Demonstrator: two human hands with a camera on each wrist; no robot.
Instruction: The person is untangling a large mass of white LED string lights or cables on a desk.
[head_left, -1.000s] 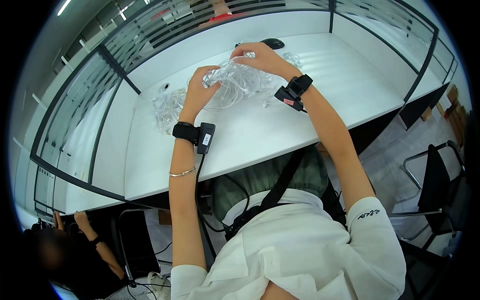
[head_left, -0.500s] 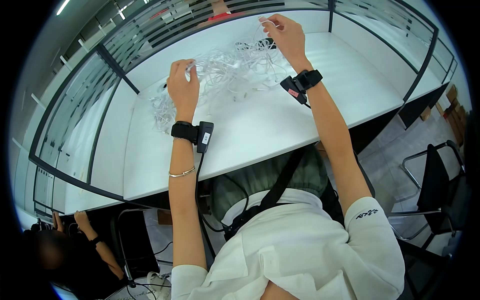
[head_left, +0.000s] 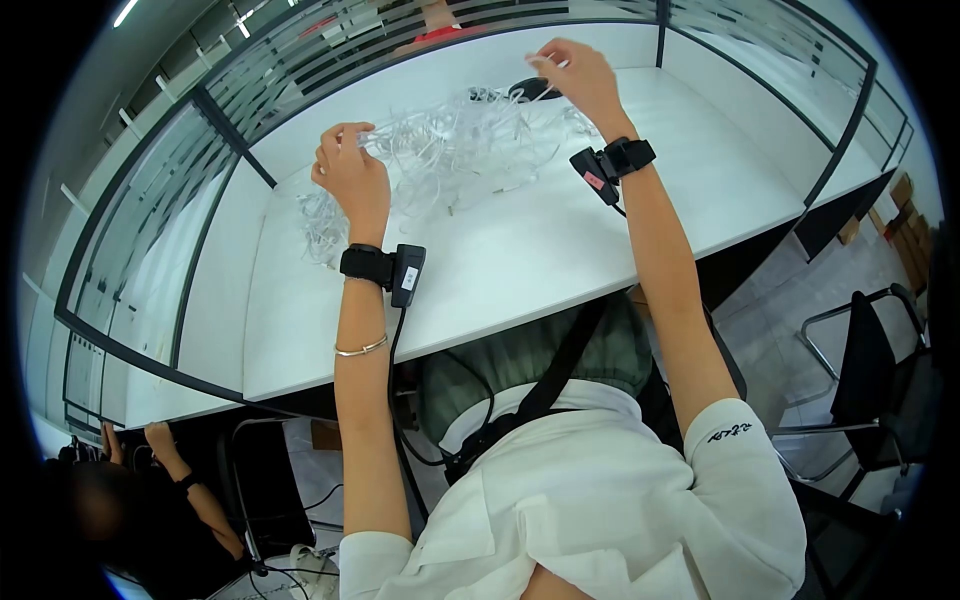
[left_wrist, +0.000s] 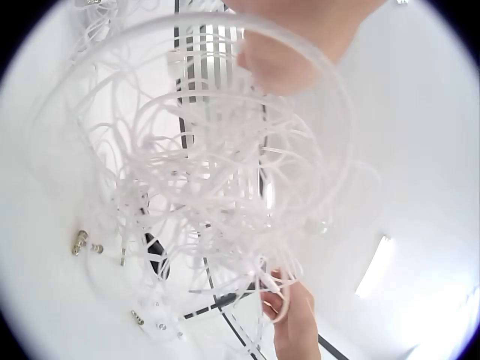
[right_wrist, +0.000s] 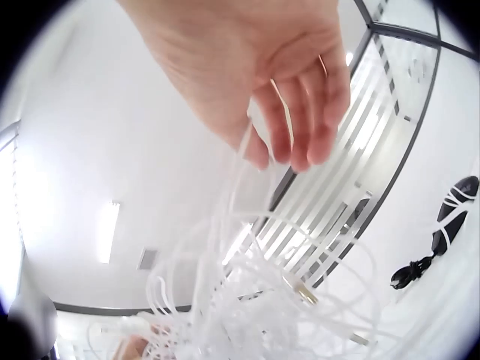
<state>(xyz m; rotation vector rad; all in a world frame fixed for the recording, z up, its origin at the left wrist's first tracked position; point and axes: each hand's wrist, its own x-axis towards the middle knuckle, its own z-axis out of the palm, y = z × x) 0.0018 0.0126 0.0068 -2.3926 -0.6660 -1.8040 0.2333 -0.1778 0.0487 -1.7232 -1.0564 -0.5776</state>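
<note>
A tangle of thin white cables [head_left: 450, 135] with gold-coloured metal plugs [left_wrist: 80, 242] stretches between my hands over the white desk [head_left: 520, 255]. My left hand [head_left: 352, 182] grips the tangle's left side, fingers bent around the strands. At the upper right, my right hand [head_left: 585, 82] pinches a white strand [right_wrist: 241, 154] between thumb and index finger. Its other fingers are loosely bent in the right wrist view. Below that hand the strand runs down into the tangle. A smaller heap of white cables [head_left: 325, 228] lies left of my left hand.
Behind the tangle lies a black computer mouse [head_left: 533, 90], with a coiled black cable [right_wrist: 411, 271] beside it. Partition panels [head_left: 735, 105] border the desk. A black chair [head_left: 865, 375] stands at right, and another person's arm [head_left: 190, 490] shows at lower left.
My hands have moved apart: the left one to the left, the right one up and to the right with a strand. The tangle has spread out between them.
</note>
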